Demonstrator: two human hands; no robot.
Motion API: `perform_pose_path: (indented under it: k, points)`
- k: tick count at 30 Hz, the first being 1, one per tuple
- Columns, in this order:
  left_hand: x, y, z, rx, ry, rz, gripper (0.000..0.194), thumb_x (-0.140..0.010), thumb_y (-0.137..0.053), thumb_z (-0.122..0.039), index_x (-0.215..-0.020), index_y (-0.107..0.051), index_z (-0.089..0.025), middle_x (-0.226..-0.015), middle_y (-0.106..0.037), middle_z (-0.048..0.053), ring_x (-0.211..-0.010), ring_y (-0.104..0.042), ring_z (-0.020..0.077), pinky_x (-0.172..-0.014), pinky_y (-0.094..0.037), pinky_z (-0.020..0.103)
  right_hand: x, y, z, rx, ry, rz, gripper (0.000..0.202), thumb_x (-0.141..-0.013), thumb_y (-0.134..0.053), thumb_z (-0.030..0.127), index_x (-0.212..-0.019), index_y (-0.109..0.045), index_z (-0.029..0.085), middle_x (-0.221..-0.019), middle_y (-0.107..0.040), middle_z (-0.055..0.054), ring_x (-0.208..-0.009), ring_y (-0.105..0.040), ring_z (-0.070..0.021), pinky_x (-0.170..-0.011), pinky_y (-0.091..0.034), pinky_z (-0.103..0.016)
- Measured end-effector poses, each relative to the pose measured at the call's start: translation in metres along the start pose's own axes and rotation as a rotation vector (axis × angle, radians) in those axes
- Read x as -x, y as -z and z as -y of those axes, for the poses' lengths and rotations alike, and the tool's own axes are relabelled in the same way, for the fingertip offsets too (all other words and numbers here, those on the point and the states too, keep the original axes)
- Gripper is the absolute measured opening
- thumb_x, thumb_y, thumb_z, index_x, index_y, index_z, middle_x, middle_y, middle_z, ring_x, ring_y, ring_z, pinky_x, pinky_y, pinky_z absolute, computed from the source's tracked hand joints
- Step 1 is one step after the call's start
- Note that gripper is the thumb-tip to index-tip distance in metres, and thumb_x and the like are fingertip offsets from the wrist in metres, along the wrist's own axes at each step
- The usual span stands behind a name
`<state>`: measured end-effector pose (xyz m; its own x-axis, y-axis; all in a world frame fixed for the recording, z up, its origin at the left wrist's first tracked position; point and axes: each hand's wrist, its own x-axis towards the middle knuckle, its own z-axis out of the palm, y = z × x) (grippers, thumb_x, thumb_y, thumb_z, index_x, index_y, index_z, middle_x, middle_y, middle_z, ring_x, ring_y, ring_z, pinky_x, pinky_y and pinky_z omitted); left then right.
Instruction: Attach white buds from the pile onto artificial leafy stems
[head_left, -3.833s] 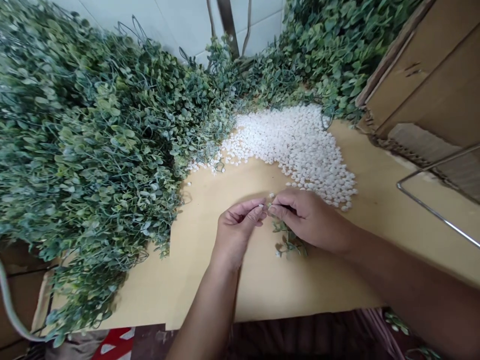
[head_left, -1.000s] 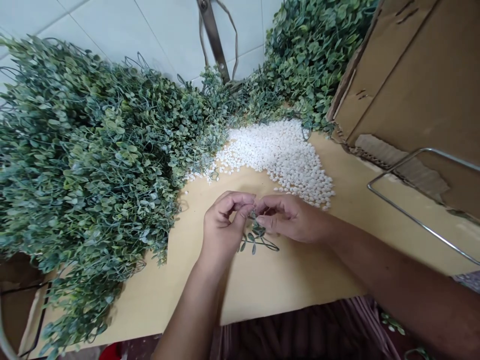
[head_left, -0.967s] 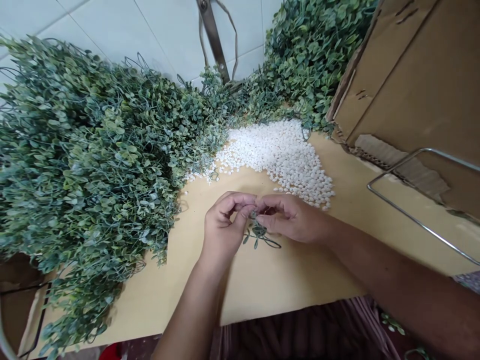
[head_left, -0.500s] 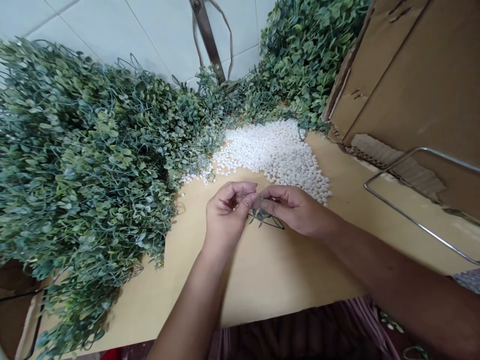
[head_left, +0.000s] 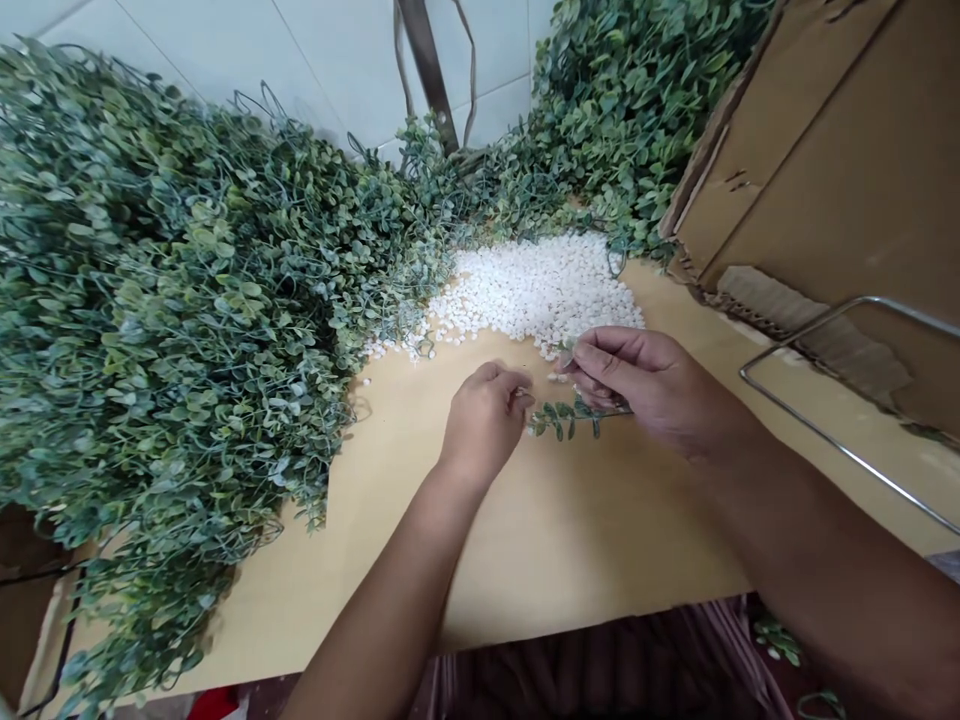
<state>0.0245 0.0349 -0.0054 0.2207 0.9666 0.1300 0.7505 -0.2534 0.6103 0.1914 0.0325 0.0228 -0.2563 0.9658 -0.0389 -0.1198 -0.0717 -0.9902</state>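
Note:
A small artificial leaf sprig (head_left: pixel 564 418) with dark green leaves lies across the space between my hands, just above the board. My right hand (head_left: pixel 649 385) is closed around its stem end, thumb and forefinger pinched near the white beads. Close to the sprig's leafy tip, my left hand (head_left: pixel 484 420) is closed with curled fingers; a tiny pale bit shows at its fingertips, too small to name. Behind my hands spreads a heap of small white beads (head_left: pixel 525 290).
A large pile of artificial greenery (head_left: pixel 187 300) covers the left side, and more greenery (head_left: pixel 630 120) stands at the back right. A cardboard box (head_left: pixel 840 150) and a bent metal wire frame (head_left: pixel 832 430) are on the right. The tan board (head_left: pixel 525 560) lies underneath.
My hands, joined at the fingertips before, have moved apart. The right hand has gone right and slightly up, with the sprig now stretched out beneath it; the left has turned knuckles up.

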Motion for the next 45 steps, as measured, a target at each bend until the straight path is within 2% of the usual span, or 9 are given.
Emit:
perform_pose_path:
  k: [4, 8, 10, 14, 21, 27, 36, 41, 45]
  points:
    - [0.0, 0.003, 0.0, 0.081, 0.068, -0.07, 0.017, -0.071, -0.056, -0.007, -0.069, -0.067, -0.018, -0.075, -0.064, 0.004, -0.072, -0.059, 0.016, -0.069, -0.046, 0.028, 0.0, -0.007, -0.006, 0.082, -0.055, 0.055, 0.029, -0.072, -0.064, 0.042, -0.066, -0.06, 0.014, -0.046, -0.035, 0.007, -0.042, -0.03, -0.0047, -0.04, -0.022, -0.021]
    - [0.007, 0.011, -0.001, 0.713, 0.349, -0.045, 0.006, -0.067, -0.065, -0.015, -0.071, -0.069, -0.016, -0.067, -0.067, 0.002, -0.061, -0.06, 0.0123, -0.061, -0.048, 0.025, 0.001, -0.017, -0.014, 0.207, -0.103, 0.091, 0.028, -0.072, -0.062, 0.04, -0.062, -0.06, 0.014, -0.051, -0.045, 0.004, -0.047, -0.037, -0.0064, -0.044, -0.027, -0.021]
    - [0.013, 0.017, -0.005, 1.005, 0.455, -0.024, 0.013, -0.061, -0.072, -0.019, -0.074, -0.07, -0.016, -0.066, -0.069, 0.002, -0.059, -0.062, 0.0115, -0.058, -0.049, 0.023, 0.002, -0.021, -0.017, 0.25, -0.11, 0.09, 0.028, -0.072, -0.062, 0.04, -0.062, -0.062, 0.013, -0.052, -0.048, 0.002, -0.049, -0.04, -0.0073, -0.046, -0.029, -0.022]
    - [0.025, 0.026, -0.012, 1.254, 0.563, -0.053, 0.024, -0.05, -0.081, -0.021, -0.072, -0.072, -0.016, -0.068, -0.072, 0.002, -0.063, -0.066, 0.0117, -0.059, -0.051, 0.02, 0.001, -0.023, -0.019, 0.242, -0.102, 0.098, 0.029, -0.072, -0.06, 0.04, -0.064, -0.064, 0.013, -0.055, -0.055, 0.0, -0.05, -0.044, -0.0081, -0.047, -0.033, -0.021]
    - [0.029, 0.021, -0.008, 1.266, 0.573, -0.055, 0.023, -0.054, -0.079, -0.018, -0.077, -0.073, -0.017, -0.075, -0.074, 0.003, -0.067, -0.067, 0.0129, -0.061, -0.051, 0.021, 0.0, -0.024, -0.021, 0.293, -0.033, 0.102, 0.024, -0.075, -0.055, 0.031, -0.059, -0.06, 0.014, -0.052, -0.053, 0.001, -0.05, -0.043, -0.008, -0.047, -0.033, -0.021]
    - [0.028, 0.017, -0.009, 1.165, 0.548, -0.089, 0.019, -0.055, -0.079, -0.018, -0.073, -0.073, -0.017, -0.06, -0.07, 0.001, -0.053, -0.058, 0.0096, -0.056, -0.047, 0.023, 0.002, -0.027, -0.02, 0.288, -0.01, 0.136, 0.02, -0.077, -0.054, 0.028, -0.065, -0.063, 0.015, -0.058, -0.057, 0.0, -0.054, -0.048, -0.01, -0.05, -0.036, -0.022]
    - [0.028, 0.016, -0.005, 1.153, 0.466, -0.05, 0.017, -0.056, -0.079, -0.021, -0.071, -0.074, -0.018, -0.06, -0.068, -0.001, -0.054, -0.056, 0.0068, -0.054, -0.045, 0.019, 0.002, -0.026, -0.018, 0.308, -0.005, 0.183, 0.024, -0.079, -0.051, 0.03, -0.066, -0.063, 0.013, -0.052, -0.046, 0.003, -0.049, -0.038, -0.0071, -0.045, -0.029, -0.021]
    - [0.027, 0.019, -0.005, 1.181, 0.456, -0.024, 0.028, -0.045, -0.084, -0.021, -0.07, -0.073, -0.017, -0.061, -0.07, 0.001, -0.056, -0.061, 0.011, -0.057, -0.05, 0.024, 0.002, -0.027, -0.018, 0.28, -0.052, 0.171, 0.026, -0.077, -0.052, 0.031, -0.059, -0.059, 0.014, -0.048, -0.042, 0.004, -0.046, -0.035, -0.0067, -0.043, -0.026, -0.021]
    - [0.029, 0.02, -0.005, 1.135, 0.447, -0.054, 0.021, -0.052, -0.081, -0.021, -0.072, -0.073, -0.018, -0.065, -0.071, 0.001, -0.062, -0.064, 0.0127, -0.064, -0.052, 0.026, 0.001, -0.026, -0.02, 0.283, -0.066, 0.132, 0.025, -0.076, -0.055, 0.031, -0.057, -0.057, 0.015, -0.048, -0.042, 0.004, -0.046, -0.035, -0.0067, -0.043, -0.025, -0.022]
